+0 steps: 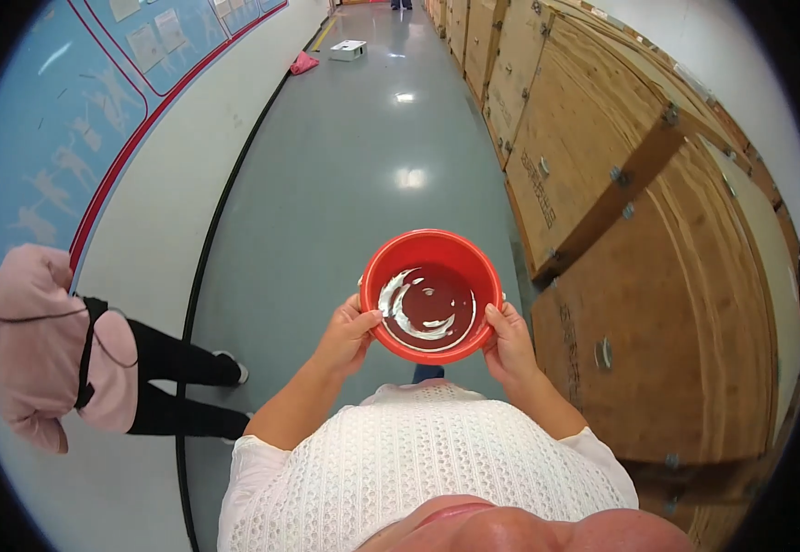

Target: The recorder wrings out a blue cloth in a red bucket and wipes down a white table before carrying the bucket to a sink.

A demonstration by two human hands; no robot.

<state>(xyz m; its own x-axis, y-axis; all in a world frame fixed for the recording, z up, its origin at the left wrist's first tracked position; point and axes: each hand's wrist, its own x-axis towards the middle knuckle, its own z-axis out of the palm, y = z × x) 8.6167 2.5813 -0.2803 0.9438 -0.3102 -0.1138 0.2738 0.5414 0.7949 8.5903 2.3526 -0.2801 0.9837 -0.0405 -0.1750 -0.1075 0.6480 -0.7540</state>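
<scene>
A round red bucket (431, 234) is held up in front of my chest, between both hands. Clear water (429, 308) seems to lie inside it, with bright reflections curving across its surface. My left hand (346, 338) grips the left side of the bucket, its thumb hooked over the rim. On the opposite side, my right hand (511, 340) grips in the same way, thumb on the rim. The other fingers of both hands are mostly hidden behind the bucket's outer wall.
Wooden crates (667, 322) with metal latches line the right side. Along the left runs a white and blue wall (142, 193). A person in pink (51, 331) stands there. Farther down the grey floor (354, 156) lie a white box (348, 51) and a pinkish-red bag (304, 63).
</scene>
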